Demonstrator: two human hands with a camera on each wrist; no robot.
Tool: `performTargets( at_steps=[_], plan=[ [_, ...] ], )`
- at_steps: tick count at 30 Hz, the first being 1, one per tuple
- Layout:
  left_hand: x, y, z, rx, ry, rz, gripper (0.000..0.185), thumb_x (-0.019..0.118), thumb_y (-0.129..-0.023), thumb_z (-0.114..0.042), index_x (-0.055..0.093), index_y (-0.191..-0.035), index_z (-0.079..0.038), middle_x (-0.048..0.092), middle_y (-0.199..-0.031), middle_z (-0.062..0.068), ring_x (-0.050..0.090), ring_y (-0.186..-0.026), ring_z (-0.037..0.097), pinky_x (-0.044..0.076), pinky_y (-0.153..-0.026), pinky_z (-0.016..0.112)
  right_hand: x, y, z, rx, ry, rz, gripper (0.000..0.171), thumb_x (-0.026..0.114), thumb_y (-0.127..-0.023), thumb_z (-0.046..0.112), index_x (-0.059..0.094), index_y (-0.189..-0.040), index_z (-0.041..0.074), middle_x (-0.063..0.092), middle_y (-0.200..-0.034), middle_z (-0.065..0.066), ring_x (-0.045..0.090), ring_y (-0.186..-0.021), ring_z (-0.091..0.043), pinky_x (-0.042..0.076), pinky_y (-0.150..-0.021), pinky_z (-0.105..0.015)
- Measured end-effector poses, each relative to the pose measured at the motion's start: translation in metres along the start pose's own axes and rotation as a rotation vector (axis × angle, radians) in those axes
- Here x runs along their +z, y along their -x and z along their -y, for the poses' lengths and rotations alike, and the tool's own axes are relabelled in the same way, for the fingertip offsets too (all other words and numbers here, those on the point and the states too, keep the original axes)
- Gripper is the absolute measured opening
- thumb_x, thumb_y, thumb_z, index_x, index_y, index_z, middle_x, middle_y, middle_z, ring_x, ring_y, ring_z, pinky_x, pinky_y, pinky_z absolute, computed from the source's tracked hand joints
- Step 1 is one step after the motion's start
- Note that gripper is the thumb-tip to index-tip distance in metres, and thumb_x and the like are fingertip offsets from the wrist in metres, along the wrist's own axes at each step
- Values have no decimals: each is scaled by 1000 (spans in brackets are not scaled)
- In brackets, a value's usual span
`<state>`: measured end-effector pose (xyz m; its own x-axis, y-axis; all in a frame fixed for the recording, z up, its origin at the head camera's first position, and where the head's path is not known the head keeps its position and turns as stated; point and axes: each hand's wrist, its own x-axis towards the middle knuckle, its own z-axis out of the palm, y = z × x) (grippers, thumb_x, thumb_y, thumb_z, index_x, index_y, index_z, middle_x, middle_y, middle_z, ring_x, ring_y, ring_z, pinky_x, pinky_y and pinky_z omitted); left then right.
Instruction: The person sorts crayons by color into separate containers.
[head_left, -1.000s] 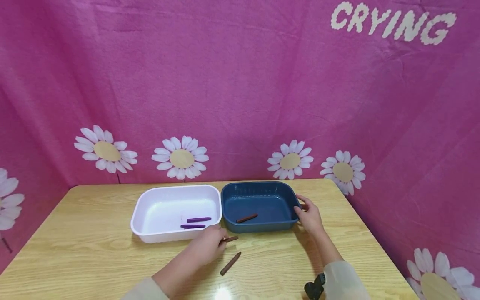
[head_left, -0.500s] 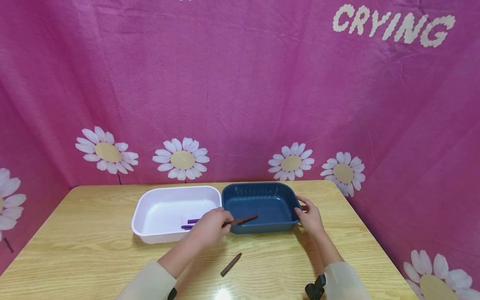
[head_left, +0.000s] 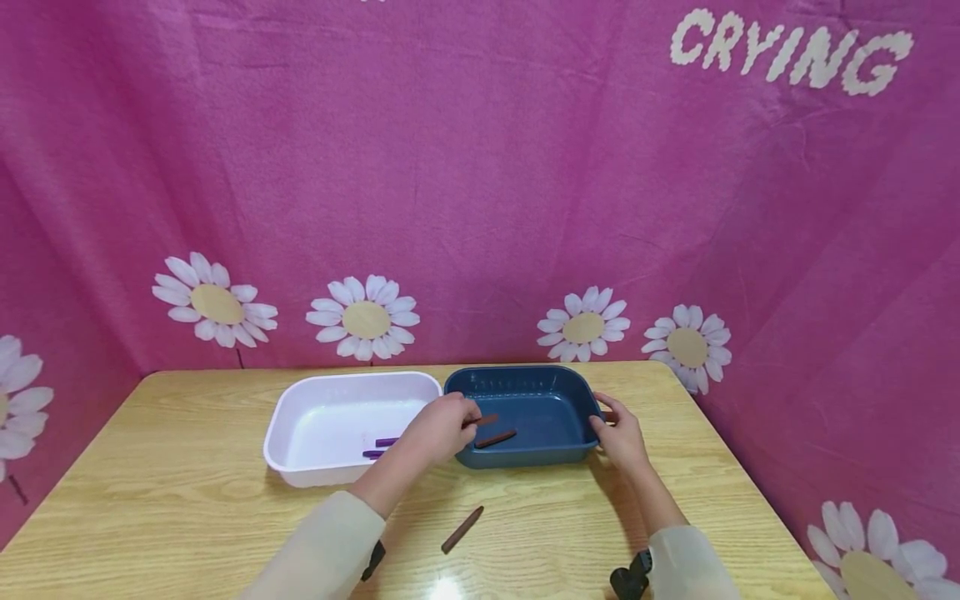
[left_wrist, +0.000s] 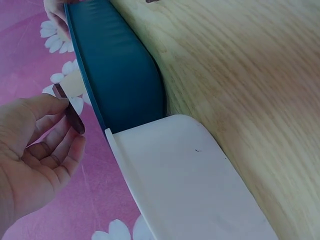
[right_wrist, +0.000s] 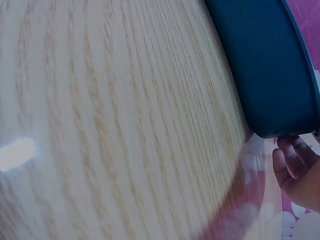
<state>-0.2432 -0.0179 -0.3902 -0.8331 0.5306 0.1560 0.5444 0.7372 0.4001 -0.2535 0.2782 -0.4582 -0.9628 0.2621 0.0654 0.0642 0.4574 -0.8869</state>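
Note:
My left hand pinches a brown crayon between thumb and fingers, over the left end of the dark blue bin. In the left wrist view the held crayon slants beside the bin's rim. Another brown crayon lies inside the blue bin, near its front wall. At the bin's right end, my right hand grips the rim and end wall. The right wrist view shows its fingers curled up against the bin's outside.
A white bin stands against the blue one's left side. It holds purple crayons, partly hidden by the left forearm. One brown crayon lies on the wooden table in front. A pink flowered cloth hangs behind.
My left hand has lifted the brown crayon from the table in front and carried it up and right, over the blue bin. The right hand has stayed at the bin's end.

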Motion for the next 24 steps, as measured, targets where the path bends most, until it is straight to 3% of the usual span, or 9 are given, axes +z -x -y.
performTargets(
  at_steps=[11,24],
  plan=[
    [3,-22,-5,-70,-24,33,16,58,-90,-15,69,-100,-9,64,-95,5,59,-86,17,50,-76,33,-1,-1,1,-8,-2,-7,42,51,-91,4,49,-134,6,58,-111,-29,57,-70,-15,45,-53,-22],
    [18,-40,-5,-163,-40,95,14,59,-89,-15,69,-97,-10,67,-92,3,60,-83,16,50,-75,31,0,-2,-1,-1,-9,-6,43,52,-92,5,49,-134,7,58,-112,-29,58,-71,-14,45,-54,-22]
  ],
)
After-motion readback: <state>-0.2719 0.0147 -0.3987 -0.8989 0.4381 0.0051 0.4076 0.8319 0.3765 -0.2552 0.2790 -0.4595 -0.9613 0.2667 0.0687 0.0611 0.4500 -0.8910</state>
